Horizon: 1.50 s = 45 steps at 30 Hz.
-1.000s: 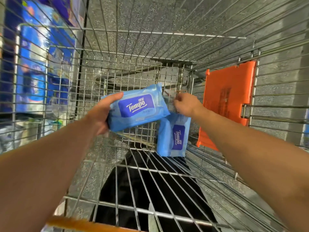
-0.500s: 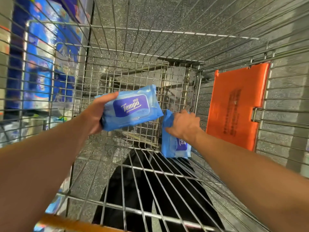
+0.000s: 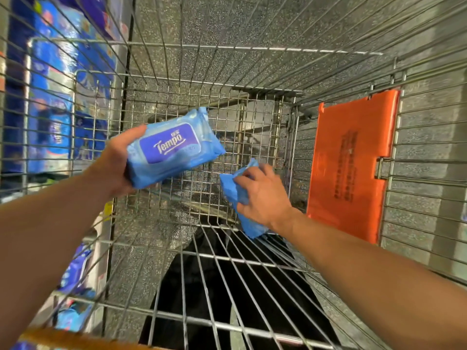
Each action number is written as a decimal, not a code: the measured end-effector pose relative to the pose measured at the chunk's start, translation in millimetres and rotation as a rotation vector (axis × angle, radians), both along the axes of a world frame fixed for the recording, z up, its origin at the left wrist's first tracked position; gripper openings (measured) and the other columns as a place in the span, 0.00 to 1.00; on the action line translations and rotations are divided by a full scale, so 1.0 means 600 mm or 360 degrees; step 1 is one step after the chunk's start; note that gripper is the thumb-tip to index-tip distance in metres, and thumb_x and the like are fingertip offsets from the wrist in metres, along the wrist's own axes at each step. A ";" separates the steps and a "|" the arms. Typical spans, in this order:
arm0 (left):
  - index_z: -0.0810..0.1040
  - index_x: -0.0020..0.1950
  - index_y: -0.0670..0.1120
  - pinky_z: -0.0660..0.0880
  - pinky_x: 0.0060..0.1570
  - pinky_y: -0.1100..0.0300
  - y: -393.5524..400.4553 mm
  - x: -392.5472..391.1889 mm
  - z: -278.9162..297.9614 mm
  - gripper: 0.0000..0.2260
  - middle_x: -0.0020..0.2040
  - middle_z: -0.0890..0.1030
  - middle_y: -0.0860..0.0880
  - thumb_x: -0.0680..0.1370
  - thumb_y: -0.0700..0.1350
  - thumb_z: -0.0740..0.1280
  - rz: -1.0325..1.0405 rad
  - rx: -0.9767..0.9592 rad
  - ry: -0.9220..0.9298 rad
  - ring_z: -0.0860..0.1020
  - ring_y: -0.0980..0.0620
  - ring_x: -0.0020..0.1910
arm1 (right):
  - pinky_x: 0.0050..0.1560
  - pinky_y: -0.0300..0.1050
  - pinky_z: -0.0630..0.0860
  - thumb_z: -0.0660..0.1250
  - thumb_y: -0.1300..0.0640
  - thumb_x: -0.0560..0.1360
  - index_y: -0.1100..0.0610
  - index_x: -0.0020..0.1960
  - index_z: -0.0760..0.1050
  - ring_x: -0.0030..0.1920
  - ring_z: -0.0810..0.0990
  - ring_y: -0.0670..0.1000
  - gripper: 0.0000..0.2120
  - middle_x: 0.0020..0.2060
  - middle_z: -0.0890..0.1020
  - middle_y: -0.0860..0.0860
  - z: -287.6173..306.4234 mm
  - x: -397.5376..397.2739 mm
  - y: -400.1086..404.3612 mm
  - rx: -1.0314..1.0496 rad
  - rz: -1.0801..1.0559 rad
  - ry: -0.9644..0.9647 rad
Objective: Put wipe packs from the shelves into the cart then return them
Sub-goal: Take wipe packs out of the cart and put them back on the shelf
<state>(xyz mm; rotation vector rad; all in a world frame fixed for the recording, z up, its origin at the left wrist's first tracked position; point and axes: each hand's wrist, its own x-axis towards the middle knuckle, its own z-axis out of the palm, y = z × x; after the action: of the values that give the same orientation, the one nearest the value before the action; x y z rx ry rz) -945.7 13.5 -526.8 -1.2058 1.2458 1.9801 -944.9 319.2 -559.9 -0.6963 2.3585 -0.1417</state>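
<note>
I look down into a wire cart [image 3: 207, 251]. My left hand [image 3: 115, 166] grips a blue Tempo wipe pack [image 3: 171, 147] by its left end and holds it above the cart floor, label up. A second blue wipe pack [image 3: 233, 192] stands on end against the cart's far wall near the right corner. My right hand [image 3: 262, 195] is over it, fingers curled round its upper part, hiding most of it.
An orange plastic panel [image 3: 351, 162] hangs on the cart's right wall. Shelves with blue packaged goods [image 3: 53, 104] show through the left wall. An orange cart handle [image 3: 63, 339] lies at the bottom edge. Speckled floor lies beneath.
My right hand came down from the far wall onto the second pack and took hold of it. The left hand keeps its pack at about the same place.
</note>
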 end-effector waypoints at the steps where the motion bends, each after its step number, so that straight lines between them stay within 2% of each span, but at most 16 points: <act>1: 0.87 0.54 0.48 0.83 0.49 0.51 0.001 0.000 0.001 0.19 0.53 0.86 0.45 0.81 0.57 0.60 -0.0007 -0.0012 0.0001 0.86 0.47 0.45 | 0.63 0.64 0.75 0.73 0.43 0.68 0.50 0.68 0.76 0.68 0.69 0.64 0.30 0.63 0.76 0.52 -0.004 0.003 -0.009 -0.0072 0.0118 -0.0017; 5: 0.88 0.51 0.50 0.84 0.46 0.53 0.006 0.007 0.003 0.18 0.50 0.87 0.45 0.82 0.54 0.59 -0.0029 -0.0005 0.0042 0.86 0.47 0.44 | 0.75 0.64 0.64 0.74 0.49 0.67 0.54 0.65 0.78 0.74 0.67 0.67 0.27 0.70 0.74 0.58 -0.024 0.012 -0.045 -0.0481 0.0504 -0.0160; 7: 0.89 0.47 0.51 0.84 0.43 0.55 0.010 0.008 0.002 0.19 0.46 0.88 0.47 0.82 0.55 0.59 -0.0039 -0.0008 0.0022 0.86 0.48 0.41 | 0.76 0.59 0.64 0.74 0.51 0.68 0.57 0.67 0.77 0.74 0.68 0.65 0.28 0.72 0.73 0.61 -0.014 0.012 -0.055 -0.0664 0.0317 -0.0238; 9: 0.89 0.47 0.50 0.84 0.41 0.56 0.013 0.010 0.000 0.19 0.45 0.88 0.47 0.81 0.56 0.60 -0.0046 -0.0001 0.0016 0.86 0.48 0.40 | 0.74 0.53 0.67 0.72 0.52 0.70 0.59 0.69 0.75 0.71 0.70 0.59 0.29 0.69 0.73 0.59 0.004 0.008 -0.049 -0.0699 -0.0276 -0.0291; 13: 0.87 0.53 0.50 0.84 0.43 0.51 0.005 0.013 -0.005 0.17 0.49 0.88 0.46 0.81 0.57 0.61 -0.0050 -0.0003 0.0010 0.87 0.46 0.43 | 0.65 0.55 0.76 0.72 0.46 0.73 0.59 0.66 0.71 0.59 0.76 0.55 0.28 0.61 0.75 0.54 0.012 0.003 0.003 -0.0137 -0.1736 -0.0236; 15: 0.86 0.55 0.51 0.84 0.43 0.50 0.002 0.014 -0.006 0.17 0.52 0.87 0.45 0.80 0.57 0.61 -0.0057 0.0004 0.0009 0.86 0.45 0.45 | 0.60 0.58 0.79 0.72 0.38 0.70 0.61 0.68 0.68 0.55 0.79 0.56 0.36 0.59 0.78 0.56 -0.009 0.014 0.028 0.0030 -0.2266 -0.0612; 17: 0.86 0.56 0.50 0.84 0.42 0.51 0.002 0.015 -0.005 0.18 0.52 0.87 0.45 0.80 0.57 0.61 -0.0044 0.0023 -0.0012 0.86 0.45 0.45 | 0.61 0.61 0.78 0.69 0.31 0.65 0.59 0.68 0.71 0.55 0.82 0.58 0.43 0.57 0.83 0.56 -0.037 0.039 0.042 -0.0130 -0.2634 -0.1020; 19: 0.84 0.56 0.49 0.84 0.39 0.53 0.001 0.019 -0.005 0.17 0.48 0.88 0.45 0.81 0.57 0.60 -0.0056 0.0023 -0.0018 0.86 0.45 0.42 | 0.61 0.62 0.79 0.66 0.31 0.70 0.56 0.63 0.78 0.55 0.85 0.59 0.34 0.54 0.86 0.55 -0.034 0.059 0.032 -0.0332 -0.2867 -0.1297; 21: 0.83 0.57 0.49 0.83 0.37 0.54 -0.001 0.023 -0.006 0.17 0.45 0.87 0.46 0.81 0.57 0.60 -0.0081 0.0013 -0.0012 0.86 0.46 0.40 | 0.60 0.62 0.80 0.63 0.38 0.79 0.54 0.55 0.82 0.53 0.86 0.59 0.21 0.50 0.88 0.55 -0.024 0.064 0.021 -0.0469 -0.2947 -0.1432; 24: 0.84 0.55 0.51 0.82 0.39 0.54 -0.005 0.025 -0.008 0.15 0.45 0.87 0.47 0.81 0.57 0.61 -0.0084 0.0015 -0.0016 0.86 0.47 0.40 | 0.51 0.57 0.85 0.61 0.38 0.81 0.53 0.58 0.82 0.50 0.87 0.58 0.21 0.49 0.88 0.55 -0.038 0.063 0.023 -0.0517 -0.2905 -0.1534; 26: 0.86 0.51 0.51 0.83 0.38 0.55 -0.007 0.027 -0.009 0.17 0.44 0.87 0.48 0.81 0.56 0.60 -0.0084 0.0040 -0.0006 0.86 0.48 0.39 | 0.35 0.49 0.84 0.61 0.38 0.81 0.53 0.54 0.82 0.39 0.88 0.55 0.21 0.42 0.89 0.54 -0.040 0.057 0.024 -0.0556 -0.2928 -0.1530; 28: 0.88 0.49 0.50 0.83 0.38 0.56 -0.008 0.029 -0.008 0.18 0.45 0.88 0.47 0.81 0.56 0.60 -0.0060 0.0062 -0.0036 0.86 0.48 0.40 | 0.30 0.48 0.83 0.62 0.39 0.81 0.53 0.50 0.83 0.33 0.87 0.54 0.20 0.36 0.88 0.53 -0.046 0.054 0.025 -0.0597 -0.2953 -0.1518; 33: 0.85 0.56 0.49 0.83 0.40 0.54 -0.022 0.035 -0.009 0.18 0.49 0.87 0.46 0.80 0.58 0.62 -0.0003 0.0053 -0.0090 0.86 0.46 0.43 | 0.44 0.56 0.85 0.70 0.36 0.73 0.54 0.57 0.84 0.42 0.87 0.59 0.24 0.47 0.88 0.57 -0.049 0.050 0.005 -0.0708 -0.3048 -0.1464; 37: 0.86 0.53 0.51 0.80 0.45 0.52 -0.035 0.041 -0.014 0.18 0.47 0.87 0.47 0.79 0.59 0.62 0.0014 0.0011 -0.0051 0.84 0.44 0.44 | 0.50 0.64 0.84 0.74 0.34 0.61 0.56 0.65 0.80 0.47 0.88 0.61 0.39 0.50 0.88 0.59 -0.050 0.041 -0.008 -0.0706 -0.3005 -0.1272; 41: 0.85 0.56 0.49 0.82 0.46 0.52 -0.033 0.044 -0.008 0.18 0.48 0.87 0.46 0.80 0.58 0.61 0.0053 0.0011 -0.0036 0.85 0.46 0.43 | 0.46 0.60 0.85 0.71 0.37 0.68 0.58 0.52 0.80 0.42 0.88 0.59 0.26 0.40 0.87 0.57 -0.042 0.027 -0.024 -0.0723 -0.2900 -0.1096; 45: 0.84 0.57 0.47 0.83 0.40 0.54 -0.028 0.043 -0.003 0.19 0.48 0.86 0.46 0.81 0.57 0.60 0.0105 0.0024 0.0000 0.85 0.47 0.42 | 0.51 0.65 0.83 0.68 0.32 0.69 0.54 0.49 0.79 0.48 0.88 0.62 0.26 0.43 0.87 0.58 -0.033 0.006 -0.043 -0.0722 -0.2803 -0.1243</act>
<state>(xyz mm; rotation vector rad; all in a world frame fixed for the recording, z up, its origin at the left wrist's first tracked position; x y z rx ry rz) -920.0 -3.3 -528.4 -1.2547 1.2036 2.0326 -941.1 293.5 -580.0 1.2190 1.4590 -1.3681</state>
